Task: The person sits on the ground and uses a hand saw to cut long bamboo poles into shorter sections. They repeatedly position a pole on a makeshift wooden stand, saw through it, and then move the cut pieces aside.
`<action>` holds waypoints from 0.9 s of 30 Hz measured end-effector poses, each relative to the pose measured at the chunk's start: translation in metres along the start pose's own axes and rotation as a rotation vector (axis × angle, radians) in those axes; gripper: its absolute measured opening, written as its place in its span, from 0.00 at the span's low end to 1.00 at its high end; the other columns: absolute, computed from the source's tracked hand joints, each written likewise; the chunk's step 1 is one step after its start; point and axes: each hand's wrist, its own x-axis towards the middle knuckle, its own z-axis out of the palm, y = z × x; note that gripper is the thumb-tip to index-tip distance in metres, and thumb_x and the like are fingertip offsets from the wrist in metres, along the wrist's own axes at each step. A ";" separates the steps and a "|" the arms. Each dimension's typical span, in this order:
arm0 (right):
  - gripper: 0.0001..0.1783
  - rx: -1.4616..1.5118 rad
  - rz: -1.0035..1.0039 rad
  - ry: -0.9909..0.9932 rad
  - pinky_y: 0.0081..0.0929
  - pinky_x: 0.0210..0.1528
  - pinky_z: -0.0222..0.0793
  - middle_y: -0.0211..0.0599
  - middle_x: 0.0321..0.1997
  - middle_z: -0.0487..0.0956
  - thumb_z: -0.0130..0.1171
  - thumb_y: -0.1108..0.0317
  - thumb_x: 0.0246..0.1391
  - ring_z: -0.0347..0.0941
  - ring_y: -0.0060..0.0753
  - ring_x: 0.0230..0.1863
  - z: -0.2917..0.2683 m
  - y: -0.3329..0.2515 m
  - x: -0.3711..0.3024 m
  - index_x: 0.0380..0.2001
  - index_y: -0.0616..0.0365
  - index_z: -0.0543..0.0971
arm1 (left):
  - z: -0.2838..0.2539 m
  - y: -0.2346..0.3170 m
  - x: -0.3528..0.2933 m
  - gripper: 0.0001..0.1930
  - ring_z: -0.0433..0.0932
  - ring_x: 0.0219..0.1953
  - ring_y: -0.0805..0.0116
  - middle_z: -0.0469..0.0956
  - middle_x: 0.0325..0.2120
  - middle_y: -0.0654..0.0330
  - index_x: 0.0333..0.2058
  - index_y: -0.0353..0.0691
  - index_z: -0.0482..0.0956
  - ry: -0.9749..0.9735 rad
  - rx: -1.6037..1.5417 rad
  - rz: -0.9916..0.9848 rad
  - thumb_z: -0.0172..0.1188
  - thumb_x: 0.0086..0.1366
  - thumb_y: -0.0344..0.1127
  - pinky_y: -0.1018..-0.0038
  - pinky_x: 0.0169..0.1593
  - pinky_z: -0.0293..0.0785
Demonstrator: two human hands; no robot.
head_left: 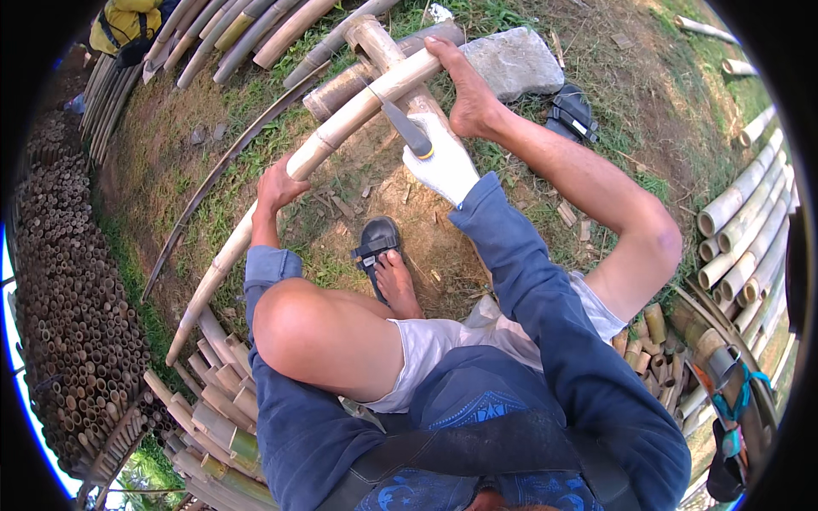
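A long pale bamboo pole (319, 146) slants from the lower left up to the top middle. My bare left hand (279, 185) is wrapped round it partway along. My right hand (443, 159), in a white glove, is closed on the grey handle of a handsaw (407, 129). The saw's thin blade, seen nearly edge-on, lies across the pole. My bare right foot (473, 94) presses on the pole's upper end. Beneath that end are a shorter bamboo log (336, 92) and a thick bamboo piece (375, 41) crossing it.
A concrete block (511, 64) and a loose black sandal (573, 112) are beside my right foot. My left foot wears a sandal (379, 238) on the grass. Bamboo stacks stand at the left (72, 281) and right (750, 221). A dark curved strip (213, 170) lies left of the pole.
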 end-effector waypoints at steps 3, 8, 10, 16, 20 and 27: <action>0.33 0.037 0.093 -0.029 0.36 0.62 0.78 0.50 0.59 0.83 0.69 0.74 0.57 0.84 0.46 0.59 -0.040 -0.039 -0.121 0.67 0.57 0.75 | 0.012 -0.052 -0.027 0.38 0.88 0.49 0.41 0.90 0.45 0.44 0.57 0.44 0.83 0.113 0.025 -0.043 0.78 0.44 0.48 0.50 0.56 0.82; 0.33 0.002 0.203 -0.045 0.34 0.65 0.76 0.48 0.62 0.82 0.66 0.78 0.57 0.83 0.43 0.61 -0.097 -0.072 -0.201 0.67 0.59 0.75 | 0.006 -0.024 -0.025 0.42 0.88 0.52 0.42 0.89 0.48 0.45 0.60 0.46 0.85 0.062 -0.058 0.000 0.79 0.48 0.61 0.50 0.57 0.83; 0.30 0.070 0.214 -0.027 0.34 0.65 0.76 0.47 0.58 0.83 0.66 0.76 0.60 0.84 0.41 0.62 -0.054 -0.050 -0.125 0.66 0.56 0.75 | 0.006 -0.028 -0.026 0.44 0.88 0.51 0.42 0.89 0.48 0.44 0.64 0.46 0.82 0.039 -0.017 -0.054 0.78 0.46 0.53 0.51 0.58 0.82; 0.29 -0.271 -0.248 0.188 0.37 0.58 0.77 0.49 0.53 0.83 0.69 0.71 0.59 0.82 0.43 0.52 0.019 0.047 -0.005 0.64 0.57 0.75 | -0.003 0.008 -0.006 0.36 0.88 0.47 0.41 0.89 0.44 0.43 0.56 0.43 0.84 0.082 -0.015 0.032 0.76 0.46 0.48 0.50 0.53 0.81; 0.30 -0.083 -0.033 -0.003 0.33 0.66 0.75 0.47 0.62 0.83 0.65 0.64 0.69 0.82 0.42 0.61 -0.072 -0.051 -0.164 0.71 0.56 0.73 | 0.010 -0.019 -0.013 0.41 0.88 0.51 0.40 0.89 0.48 0.43 0.62 0.46 0.82 0.024 -0.016 -0.030 0.77 0.45 0.47 0.51 0.58 0.82; 0.27 0.167 0.042 0.098 0.38 0.58 0.78 0.46 0.58 0.84 0.69 0.73 0.60 0.83 0.42 0.56 -0.012 0.007 -0.078 0.62 0.58 0.77 | 0.000 -0.020 -0.023 0.36 0.88 0.47 0.41 0.89 0.44 0.43 0.55 0.42 0.83 0.090 -0.025 0.019 0.76 0.45 0.47 0.51 0.54 0.82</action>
